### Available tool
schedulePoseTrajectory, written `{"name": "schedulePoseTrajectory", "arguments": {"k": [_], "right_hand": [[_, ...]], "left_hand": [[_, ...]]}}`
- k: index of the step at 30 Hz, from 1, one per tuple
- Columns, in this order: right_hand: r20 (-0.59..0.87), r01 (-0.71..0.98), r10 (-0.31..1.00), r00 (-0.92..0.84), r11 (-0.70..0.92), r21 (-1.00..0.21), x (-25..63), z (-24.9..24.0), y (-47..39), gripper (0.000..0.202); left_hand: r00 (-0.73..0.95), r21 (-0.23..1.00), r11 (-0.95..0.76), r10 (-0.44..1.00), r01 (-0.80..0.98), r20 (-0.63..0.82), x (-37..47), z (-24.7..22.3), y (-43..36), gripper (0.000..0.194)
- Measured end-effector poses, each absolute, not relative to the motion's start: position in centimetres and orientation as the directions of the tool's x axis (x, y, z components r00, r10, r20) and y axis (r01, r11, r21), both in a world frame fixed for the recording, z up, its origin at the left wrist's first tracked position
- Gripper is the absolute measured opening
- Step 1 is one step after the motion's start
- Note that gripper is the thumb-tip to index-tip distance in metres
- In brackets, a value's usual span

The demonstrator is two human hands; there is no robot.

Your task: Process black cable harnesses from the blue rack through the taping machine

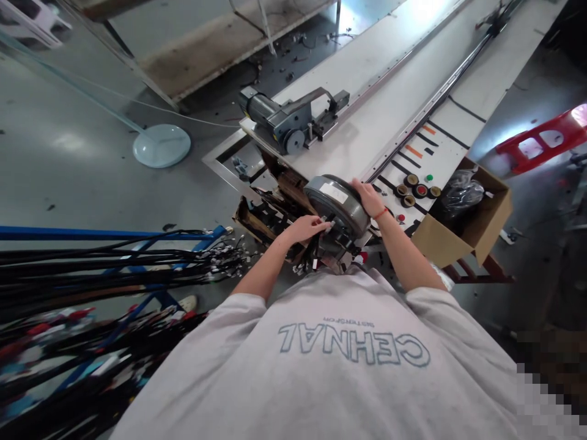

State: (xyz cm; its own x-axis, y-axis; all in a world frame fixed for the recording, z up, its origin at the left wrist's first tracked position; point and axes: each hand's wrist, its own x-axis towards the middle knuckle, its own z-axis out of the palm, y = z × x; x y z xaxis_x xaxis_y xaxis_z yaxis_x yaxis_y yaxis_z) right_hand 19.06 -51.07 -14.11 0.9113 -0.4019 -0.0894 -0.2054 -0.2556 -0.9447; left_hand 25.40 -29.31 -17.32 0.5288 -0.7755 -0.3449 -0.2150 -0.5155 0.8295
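Observation:
A round grey machine housing (342, 201) with a white label stands at the near end of the long table, right before me. My left hand (309, 228) is closed at its near left side, the fingertips pinching the end of some wires with a small pale connector (328, 226). Dark wires hang below those fingertips. My right hand (369, 199), a red band at its wrist, lies along the right rim of the housing. Its fingers curl round the near end of a black cable bundle (413, 129), which runs away along the table; the housing partly hides the grip.
A grey motor unit (287, 119) sits on the long white table (367, 116). Several tape rolls (411, 180) and a cardboard box (481, 223) are at right. Black harnesses hang on a blue rack (132, 235) at left. A red plastic stool (541, 140) stands far right.

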Motion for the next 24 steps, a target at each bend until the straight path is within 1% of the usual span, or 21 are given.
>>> {"name": "schedulePoseTrajectory", "arguments": {"k": [1, 2, 3, 5, 7, 8, 9, 10, 11, 12, 14, 15, 16, 17, 18, 19, 20, 21, 22, 23, 24], "right_hand": [[-0.092, -0.254, -0.459, 0.884, -0.307, -0.917, 17.3, -14.6, -51.1, 0.047], [-0.084, -0.326, -0.531, 0.843, -0.381, -0.865, 15.6, -15.2, -51.2, 0.045], [-0.075, -0.423, -0.605, 0.793, -0.458, -0.782, 14.1, -15.8, -51.2, 0.04], [-0.085, -0.639, -0.725, 0.683, -0.537, -0.55, 11.8, -16.9, -51.5, 0.027], [-0.175, -0.79, -0.789, 0.589, -0.516, -0.331, 10.3, -17.8, -52.1, 0.034], [-0.255, -0.829, -0.793, 0.553, -0.49, -0.271, 9.6, -17.9, -52.5, 0.036], [-0.347, -0.847, -0.774, 0.529, -0.462, -0.262, 9.0, -17.9, -52.9, 0.033], [-0.424, -0.848, -0.735, 0.529, -0.431, -0.31, 8.3, -17.6, -53.1, 0.029], [-0.476, -0.824, -0.678, 0.56, -0.394, -0.408, 7.5, -17.0, -53.2, 0.026], [-0.494, -0.766, -0.606, 0.623, -0.348, -0.54, 6.6, -16.1, -52.8, 0.025], [-0.431, -0.547, -0.41, 0.804, -0.225, -0.806, 5.0, -13.9, -51.0, 0.029], [-0.372, -0.421, -0.282, 0.884, -0.14, -0.896, 4.4, -12.7, -49.5, 0.033], [-0.322, -0.329, -0.133, 0.937, -0.033, -0.944, 4.2, -11.8, -47.6, 0.039], [-0.296, -0.298, 0.029, 0.955, 0.091, -0.95, 4.4, -11.1, -45.7, 0.047], [-0.288, -0.325, 0.19, 0.939, 0.21, -0.922, 5.0, -10.8, -43.6, 0.056], [-0.291, -0.392, 0.328, 0.899, 0.305, -0.868, 6.0, -11.0, -41.8, 0.065], [-0.303, -0.475, 0.436, 0.847, 0.365, -0.801, 7.3, -11.5, -40.1, 0.074], [-0.327, -0.553, 0.509, 0.796, 0.393, -0.735, 8.9, -12.3, -38.7, 0.08], [-0.366, -0.612, 0.539, 0.759, 0.398, -0.683, 10.5, -13.3, -37.7, 0.082], [-0.424, -0.648, 0.52, 0.742, 0.393, -0.652, 11.9, -14.2, -37.0, 0.082], [-0.493, -0.666, 0.46, 0.738, 0.382, -0.641, 13.0, -14.9, -36.6, 0.079]], "left_hand": [[0.559, 0.766, -0.541, -0.775, -0.346, -0.295, 25.0, -16.9, -29.5, 0.043], [0.594, 0.691, -0.574, -0.763, -0.44, -0.255, 24.6, -16.5, -29.6, 0.039], [0.628, 0.618, -0.61, -0.744, -0.497, -0.229, 24.2, -16.0, -29.7, 0.035], [0.664, 0.499, -0.668, -0.714, -0.552, -0.223, 23.9, -14.7, -29.7, 0.029], [0.686, 0.413, -0.702, -0.695, -0.581, -0.215, 24.6, -13.1, -29.2, 0.03], [0.698, 0.382, -0.712, -0.687, -0.59, -0.203, 25.2, -12.3, -28.8, 0.033], [0.711, 0.359, -0.723, -0.676, -0.59, -0.194, 25.9, -11.6, -28.3, 0.036], [0.72, 0.346, -0.734, -0.666, -0.584, -0.196, 26.6, -11.0, -27.8, 0.039], [0.721, 0.346, -0.741, -0.66, -0.576, -0.212, 27.3, -10.5, -27.3, 0.041], [0.711, 0.36, -0.741, -0.661, -0.567, -0.24, 27.9, -10.3, -26.9, 0.04], [0.68, 0.415, -0.73, -0.672, -0.543, -0.293, 28.5, -10.4, -26.4, 0.037], [0.671, 0.447, -0.723, -0.677, -0.528, -0.303, 28.6, -10.7, -26.3, 0.035], [0.668, 0.474, -0.716, -0.679, -0.512, -0.304, 28.6, -11.0, -26.2, 0.033], [0.673, 0.495, -0.712, -0.677, -0.497, -0.298, 28.6, -11.4, -26.2, 0.031], [0.684, 0.511, -0.711, -0.671, -0.484, -0.287, 28.4, -11.6, -26.3, 0.031], [0.696, 0.52, -0.711, -0.664, -0.474, -0.274, 28.3, -11.8, -26.3, 0.031], [0.705, 0.524, -0.709, -0.66, -0.472, -0.259, 28.2, -11.9, -26.4, 0.031], [0.709, 0.524, -0.705, -0.661, -0.477, -0.244, 28.1, -11.9, -26.4, 0.032], [0.71, 0.518, -0.701, -0.666, -0.491, -0.228, 28.1, -11.8, -26.4, 0.032], [0.707, 0.507, -0.695, -0.674, -0.509, -0.215, 28.1, -11.7, -26.4, 0.032], [0.701, 0.497, -0.69, -0.683, -0.527, -0.205, 28.2, -11.6, -26.4, 0.032]]}}
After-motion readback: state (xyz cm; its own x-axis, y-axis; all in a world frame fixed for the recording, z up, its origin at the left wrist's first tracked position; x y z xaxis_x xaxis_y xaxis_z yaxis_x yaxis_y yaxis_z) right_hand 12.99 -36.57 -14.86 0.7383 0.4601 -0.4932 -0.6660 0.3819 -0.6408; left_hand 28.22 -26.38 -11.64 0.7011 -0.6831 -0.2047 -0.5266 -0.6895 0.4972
